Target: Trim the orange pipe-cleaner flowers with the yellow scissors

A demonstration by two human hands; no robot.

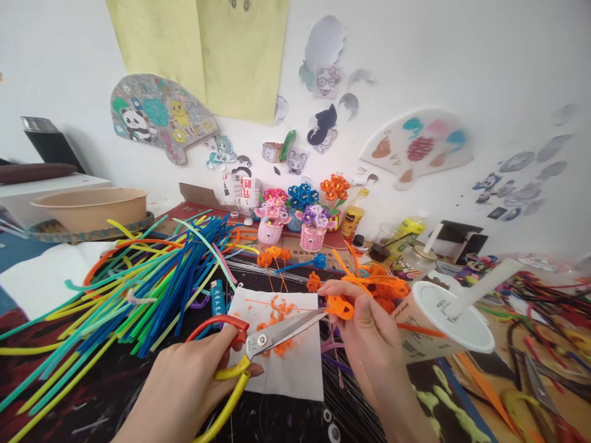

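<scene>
The left hand [184, 381] grips a pair of steel scissors with red and yellow plastic loop handles [263, 338], its fingers curled around the handles and the blades reaching across a white paper napkin [295, 369]. The right hand [364, 326] sits at the blade tips, its fingers pinching a fuzzy orange pipe-cleaner shape [340, 306] between thumb and forefinger, held just above the napkin's far corner. Fluffy orange clippings [277, 326] lie scattered on the napkin.

Much of the making looks done. Three finished clusters of blue, orange and purple pipe-cleaner flowers stand in small pots along the back of the dark paint-spattered tabletop [92, 412], with a pink-and-purple bunch in a pink pot [270, 231] among them. Two loose flowers on wire stems, orange [272, 255] and blue [318, 261], lie nearer the hands, and a heap of orange pipe-cleaner pieces [376, 286] sits just beyond the right hand.

Much material remains unused: a large fan of straight blue, green, teal and yellow pipe cleaners [152, 289] spreads across the tabletop on the left. A white plastic cup with a straw [441, 320] lies on its side to the right.
</scene>
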